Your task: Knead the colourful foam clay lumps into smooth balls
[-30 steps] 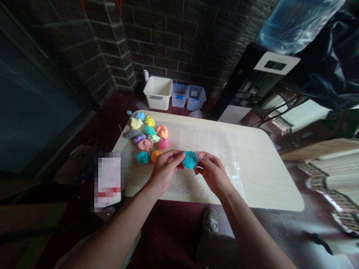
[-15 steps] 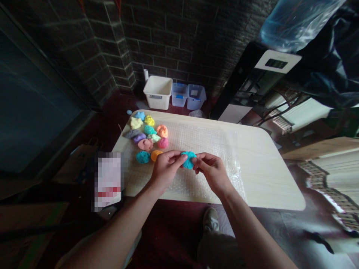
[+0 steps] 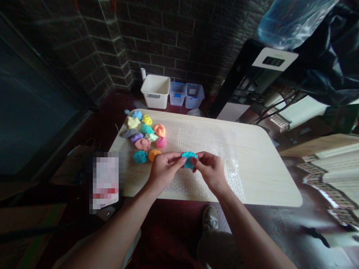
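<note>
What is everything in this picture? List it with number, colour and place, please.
Table: 1, pale wood, centre
Bubble wrap: 1 sheet visible, clear, on table
Loose lumps: 12, mixed colours, table's left end
Held lump: 1, turquoise, above bubble wrap
Bin: 1, white, behind table
Tubs: 2, clear bluish, right of bin
Dispenser: 1, black and white, beyond table
Bottle: 1, blue, atop dispenser
Brick wall: dark, background
Elsewhere: partly too dark to tell
Shoe: 1, greyish, below table
Left hand: 1, bare, lump's left
Right hand: 1, bare, lump's right
</note>
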{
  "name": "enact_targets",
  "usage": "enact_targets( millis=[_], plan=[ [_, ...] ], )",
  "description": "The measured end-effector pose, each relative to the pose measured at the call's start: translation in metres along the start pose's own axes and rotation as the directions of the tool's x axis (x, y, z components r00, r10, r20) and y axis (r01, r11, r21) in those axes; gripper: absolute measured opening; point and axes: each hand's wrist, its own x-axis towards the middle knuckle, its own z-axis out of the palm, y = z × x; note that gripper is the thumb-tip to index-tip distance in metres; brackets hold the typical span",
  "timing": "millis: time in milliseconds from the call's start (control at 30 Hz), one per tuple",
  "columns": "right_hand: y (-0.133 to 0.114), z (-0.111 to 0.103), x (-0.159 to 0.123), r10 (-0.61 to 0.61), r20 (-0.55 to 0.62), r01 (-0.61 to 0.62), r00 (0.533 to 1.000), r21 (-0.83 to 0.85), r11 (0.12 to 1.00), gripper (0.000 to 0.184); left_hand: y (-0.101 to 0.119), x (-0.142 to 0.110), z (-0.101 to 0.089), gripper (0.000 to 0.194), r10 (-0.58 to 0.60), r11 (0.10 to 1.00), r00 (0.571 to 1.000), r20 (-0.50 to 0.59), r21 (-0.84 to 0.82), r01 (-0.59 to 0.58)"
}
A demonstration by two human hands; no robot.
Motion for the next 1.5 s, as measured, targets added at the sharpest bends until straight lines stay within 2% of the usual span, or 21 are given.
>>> enact_targets(
  millis=[367,567,833,1000,1100,1267,1367,1500],
  plan=[
    [-0.001,0.002,-0.002,-0.019,-0.001,0.019,1.000,-0.050,0.999,0.036,-0.003,-0.001,0.000,0.028,0.064,0.994,0.997,-0.039,0.089,-0.060],
    [-0.008,0.001,-0.001,0.001,0.029,-0.001,1.000,0.021,1.000,0.032,-0.004,0.001,-0.001,0.030,0.051,0.998,0.998,-0.033,0.032,-0.050],
    [-0.008,-0.002,0.002,0.031,0.034,-0.034,0.999,0.088,0.996,0.025,-0.001,0.002,0.000,0.036,-0.050,0.996,0.997,-0.051,-0.079,0.046],
    [-0.003,-0.002,0.002,0.075,-0.031,-0.068,0.997,0.193,0.979,0.022,-0.001,0.001,0.001,0.042,-0.131,0.974,0.991,-0.014,-0.189,0.126],
    [-0.003,-0.004,0.002,0.090,-0.030,-0.081,0.995,0.214,0.973,0.021,-0.002,0.001,0.002,0.037,-0.135,0.979,0.991,0.025,-0.150,0.137],
    [-0.005,-0.006,0.003,0.027,0.001,-0.027,1.000,0.112,0.993,0.022,-0.005,0.003,-0.002,0.031,-0.065,0.998,0.998,-0.023,0.012,0.065],
    [-0.004,-0.008,0.005,0.011,0.023,-0.012,1.000,0.060,0.998,0.026,-0.008,0.004,-0.005,0.029,-0.031,0.994,0.999,0.029,0.106,0.028],
    [0.000,-0.007,0.006,0.013,0.024,-0.014,1.000,0.041,0.999,0.022,-0.010,0.004,-0.004,0.031,-0.009,0.995,0.998,0.062,0.100,0.003]
  ],
)
